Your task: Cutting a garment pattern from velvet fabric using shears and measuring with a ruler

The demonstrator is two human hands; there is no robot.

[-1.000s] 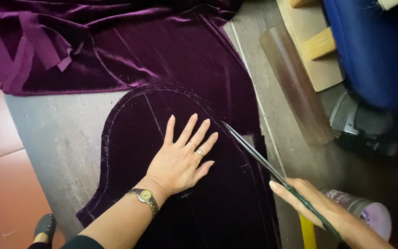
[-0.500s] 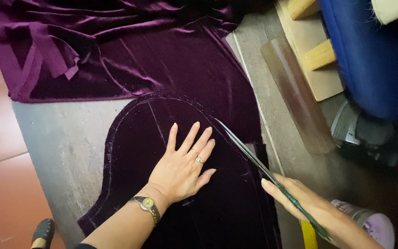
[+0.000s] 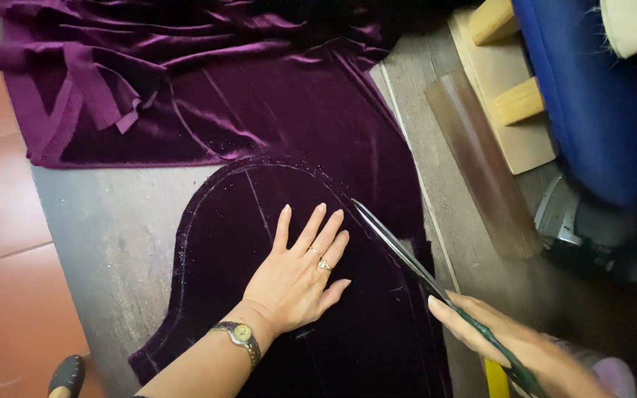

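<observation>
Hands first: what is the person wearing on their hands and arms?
The left hand has a ring on one finger and a small round gold-coloured wristwatch on a dark strap. The right hand is bare, no ring showing. No sleeves cover either forearm.

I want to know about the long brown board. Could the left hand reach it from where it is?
Probably not easily. The left hand lies flat on the purple velvet, and the scissors and right hand lie between it and the brown board.
</observation>
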